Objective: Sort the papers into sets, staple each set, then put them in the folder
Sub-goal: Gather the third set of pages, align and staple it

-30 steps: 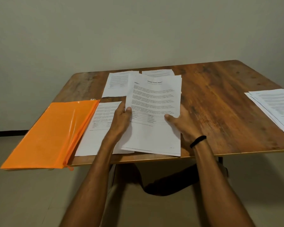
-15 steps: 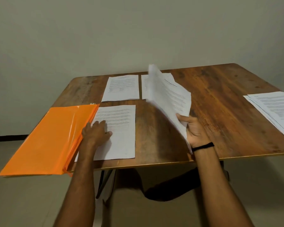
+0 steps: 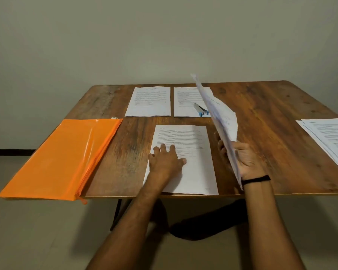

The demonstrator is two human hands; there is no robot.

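My left hand [image 3: 166, 160] lies flat with spread fingers on a printed sheet [image 3: 191, 145] near the table's front edge. My right hand [image 3: 246, 162] grips a sheaf of papers [image 3: 220, 117], tilted up on edge above the table right of that sheet. Two more paper sets, one [image 3: 149, 101] on the left and one [image 3: 185, 100] on the right, lie side by side further back. A small stapler [image 3: 200, 109] with a blue end rests on the right-hand one. The orange folder [image 3: 66, 154] lies at the left, overhanging the table edge.
A loose stack of printed papers [image 3: 332, 139] lies at the right edge of the wooden table [image 3: 271, 114]. A plain wall stands behind the table. Below the front edge I see floor and a dark table leg.
My right hand lifted the sheaf off the table and swung it up to the right, uncovering the stapler. My left hand moved onto the near sheet, which now lies further right of the folder.
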